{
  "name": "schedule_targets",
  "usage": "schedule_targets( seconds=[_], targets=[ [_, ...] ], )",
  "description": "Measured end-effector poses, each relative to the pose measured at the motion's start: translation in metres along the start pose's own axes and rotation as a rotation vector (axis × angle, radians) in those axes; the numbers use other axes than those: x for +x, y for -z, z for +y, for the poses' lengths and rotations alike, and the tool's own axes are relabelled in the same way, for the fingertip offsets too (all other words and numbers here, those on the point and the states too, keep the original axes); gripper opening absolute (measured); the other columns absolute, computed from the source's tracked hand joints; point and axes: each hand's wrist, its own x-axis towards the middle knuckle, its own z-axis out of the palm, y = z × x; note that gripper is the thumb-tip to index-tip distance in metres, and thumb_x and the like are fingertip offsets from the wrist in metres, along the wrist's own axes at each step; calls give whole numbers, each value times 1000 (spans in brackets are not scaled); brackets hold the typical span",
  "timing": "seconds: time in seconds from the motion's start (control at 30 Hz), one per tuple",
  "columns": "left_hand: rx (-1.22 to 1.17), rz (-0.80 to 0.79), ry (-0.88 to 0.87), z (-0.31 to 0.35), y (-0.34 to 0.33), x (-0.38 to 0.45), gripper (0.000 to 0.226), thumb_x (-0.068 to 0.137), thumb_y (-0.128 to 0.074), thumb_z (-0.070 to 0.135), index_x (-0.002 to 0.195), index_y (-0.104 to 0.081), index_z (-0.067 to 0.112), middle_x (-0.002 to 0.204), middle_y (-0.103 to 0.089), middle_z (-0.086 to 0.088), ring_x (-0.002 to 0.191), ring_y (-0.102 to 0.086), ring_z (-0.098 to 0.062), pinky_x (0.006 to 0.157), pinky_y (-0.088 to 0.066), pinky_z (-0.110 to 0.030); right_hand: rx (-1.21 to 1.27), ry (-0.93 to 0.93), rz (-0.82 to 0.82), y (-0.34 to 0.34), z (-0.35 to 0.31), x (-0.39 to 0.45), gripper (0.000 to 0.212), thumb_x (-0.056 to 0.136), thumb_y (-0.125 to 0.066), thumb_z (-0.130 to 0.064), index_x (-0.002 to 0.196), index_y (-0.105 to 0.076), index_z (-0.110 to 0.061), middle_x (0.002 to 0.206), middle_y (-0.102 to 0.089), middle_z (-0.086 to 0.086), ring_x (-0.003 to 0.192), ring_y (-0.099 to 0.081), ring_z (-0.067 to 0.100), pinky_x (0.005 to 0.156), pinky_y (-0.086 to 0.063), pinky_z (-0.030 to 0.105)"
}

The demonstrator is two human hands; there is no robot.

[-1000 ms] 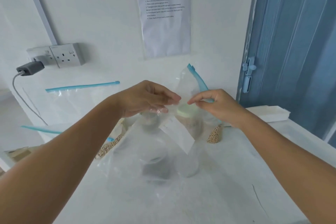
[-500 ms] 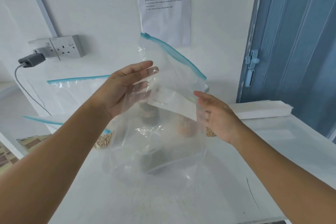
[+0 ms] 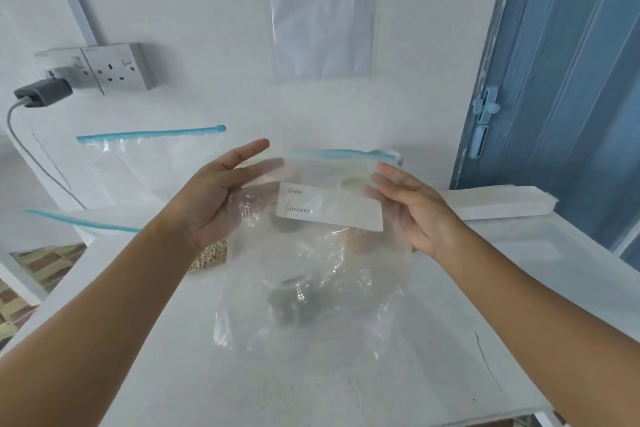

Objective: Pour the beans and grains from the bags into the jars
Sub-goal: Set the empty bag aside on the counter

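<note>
Your hands no longer pinch: left hand [image 3: 221, 198] and right hand [image 3: 412, 215] now lie flat-fingered against the bag's [image 3: 311, 274] 2 sides. Its zip edge [image 3: 343, 153], tilted 0.5 s ago, now runs level, label [image 3: 332, 208] facing you.

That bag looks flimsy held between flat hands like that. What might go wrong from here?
Both the left hand and right hand only press the limp clear bag with straight fingers, so it could slip or sag. The bag hides the jars behind it, so a careless move might knock one over. A bag of grains lies close beside the left wrist and could get bumped.
</note>
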Motion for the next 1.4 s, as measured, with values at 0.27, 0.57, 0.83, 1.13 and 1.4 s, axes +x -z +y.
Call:
schedule_targets(
  seconds=[0.27, 0.57, 0.83, 1.13, 1.4],
  targets=[
    [-8, 61, 56, -18, -12, 20, 38, 103, -50, -2, 137, -63, 11, 131, -72, -11, 114, -71, -39, 76, -64, -31, -93, 5, 55, 21, -9, 13, 26, 103, -56, -2, 124, -71, -4, 123, -75, 10, 95, -78, 25, 71, -62, 28],
    [131, 136, 21, -40, -86, 48, 34, 105, -50, 3, 135, -64, 12, 128, -74, -11, 102, -75, -34, 92, -61, -39, -96, -40, -20, 88, -58, 44, 24, 103, -52, 1, 117, -72, -3, 130, -70, 16, 91, -79, 23, 75, -63, 27],
    [117, 237, 27, -85, -202, 58, 30, 103, -53, -2, 125, -69, 9, 111, -77, -12, 76, -77, -22, 66, -63, -27, -130, -227, -92, 183, -136, 51, 24, 105, -54, -7, 123, -69, -3, 125, -73, 10, 91, -79, 22, 65, -62, 28],
    [68, 238, 167, -139, -271, 84, 31, 103, -46, -5, 119, -69, 8, 116, -63, -19, 69, -70, -22, 63, -64, -28, -251, -318, -39, 271, -184, 48, 27, 105, -51, -6, 125, -68, -6, 111, -78, 8, 81, -78, 18, 68, -63, 26],
    [-136, 213, 307, -173, -309, 113, 26, 104, -49, -4, 120, -68, 4, 81, -61, -11, 62, -70, -20, 60, -64, -32, -273, -342, 31, 311, -234, 47, 27, 103, -50, 1, 122, -68, -2, 101, -79, 14, 74, -78, 19, 59, -61, 26]
  ],
)
